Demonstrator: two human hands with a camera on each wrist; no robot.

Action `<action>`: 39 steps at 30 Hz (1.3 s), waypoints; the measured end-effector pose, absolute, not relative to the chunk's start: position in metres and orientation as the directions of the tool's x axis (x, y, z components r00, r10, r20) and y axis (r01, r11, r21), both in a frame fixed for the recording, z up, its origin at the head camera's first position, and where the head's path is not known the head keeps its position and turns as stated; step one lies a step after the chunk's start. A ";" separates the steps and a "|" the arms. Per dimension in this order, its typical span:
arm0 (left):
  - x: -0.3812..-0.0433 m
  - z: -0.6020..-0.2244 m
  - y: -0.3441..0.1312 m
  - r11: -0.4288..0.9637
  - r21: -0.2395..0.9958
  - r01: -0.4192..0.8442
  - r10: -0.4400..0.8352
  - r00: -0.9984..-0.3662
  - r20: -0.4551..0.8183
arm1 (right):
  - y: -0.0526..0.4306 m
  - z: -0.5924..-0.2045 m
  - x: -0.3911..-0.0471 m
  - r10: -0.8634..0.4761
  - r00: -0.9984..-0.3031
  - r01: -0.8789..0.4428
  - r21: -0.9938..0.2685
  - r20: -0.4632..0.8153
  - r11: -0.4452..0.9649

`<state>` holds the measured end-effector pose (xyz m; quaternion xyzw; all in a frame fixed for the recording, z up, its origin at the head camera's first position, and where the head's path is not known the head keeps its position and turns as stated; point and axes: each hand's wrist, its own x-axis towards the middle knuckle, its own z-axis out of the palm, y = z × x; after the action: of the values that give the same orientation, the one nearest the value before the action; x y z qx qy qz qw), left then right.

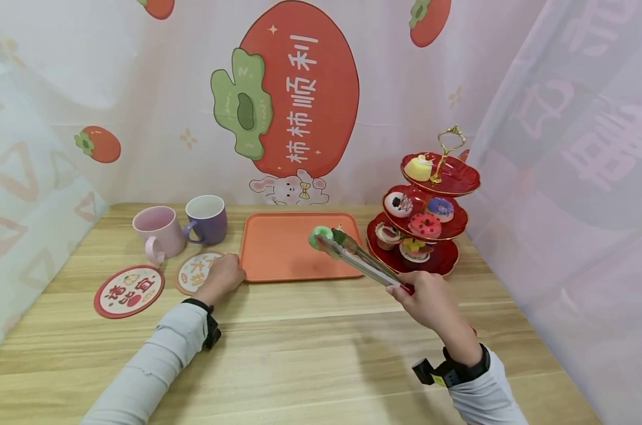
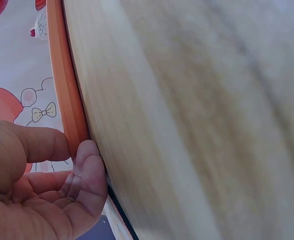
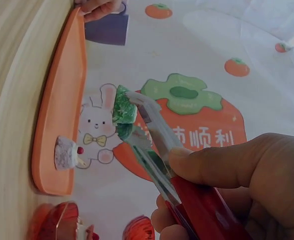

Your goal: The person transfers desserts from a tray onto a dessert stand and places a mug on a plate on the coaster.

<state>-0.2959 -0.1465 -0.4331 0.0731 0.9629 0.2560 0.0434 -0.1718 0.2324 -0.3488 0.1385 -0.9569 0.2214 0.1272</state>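
At its near left corner, the orange tray [image 1: 273, 254] is pinched between the thumb and fingers of my left hand [image 1: 222, 276]. My right hand [image 1: 427, 298] grips metal tongs [image 1: 371, 268] by their red handles. A small green cake [image 3: 124, 106] is held between the tong tips, raised over the tray in the head view. On the tray's right part sits a small whitish cake with a red berry on it [image 3: 65, 154]; in the head view the tongs mostly hide it.
A three-tier red stand [image 1: 448, 260] with several small cakes stands at the right. Pink [image 1: 159, 233] and purple [image 1: 209, 221] mugs are at the back left, with two round coasters [image 1: 130, 291] in front. A printed cloth [image 1: 167, 147] hangs behind the table.
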 end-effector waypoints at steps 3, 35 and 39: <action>-0.296 -0.434 -0.147 0.859 0.496 0.125 0.167 -0.985 -0.041 | 0.236 -0.346 -0.171 -0.207 -0.925 -0.324 -0.379 0.318 0.867; -0.296 -0.432 -0.145 0.864 0.493 0.106 0.150 -0.987 -0.051 | 0.278 -0.288 -0.142 -0.156 -0.867 -0.266 -0.174 0.474 0.948; -0.296 -0.432 -0.145 0.863 0.494 0.100 0.145 -0.988 -0.053 | 0.283 -0.283 -0.140 -0.172 -0.842 -0.276 -0.133 0.512 0.952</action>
<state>-0.2962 -0.1448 -0.4316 0.0635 0.9642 0.2535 0.0441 -0.1396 0.2829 -0.2831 0.1174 -0.9543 0.1010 0.2556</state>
